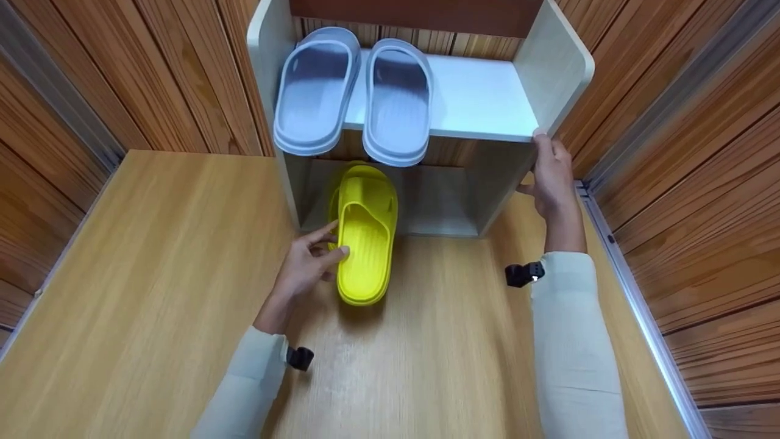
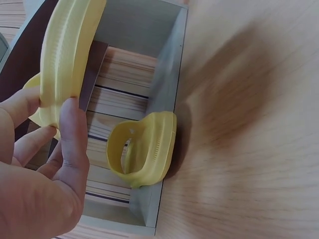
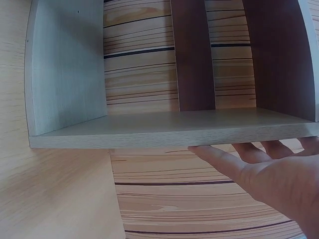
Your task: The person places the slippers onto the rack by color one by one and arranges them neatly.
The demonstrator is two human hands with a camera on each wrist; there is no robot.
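Observation:
My left hand pinches the left edge of a yellow slipper, thumb on one side and fingers on the other. The slipper is raised in front of the shoe rack's lower compartment, its toe towards the rack. A second yellow slipper sits on the rack's bottom board in the left wrist view; the raised one mostly hides it in the head view. My right hand touches the outer face of the rack's right side panel, fingers extended along it and holding nothing.
Two grey slippers stand side by side on the left of the white upper shelf. The rack rests on a light wooden surface. Wood-plank walls rise behind it and to both sides, with a metal strip along the right.

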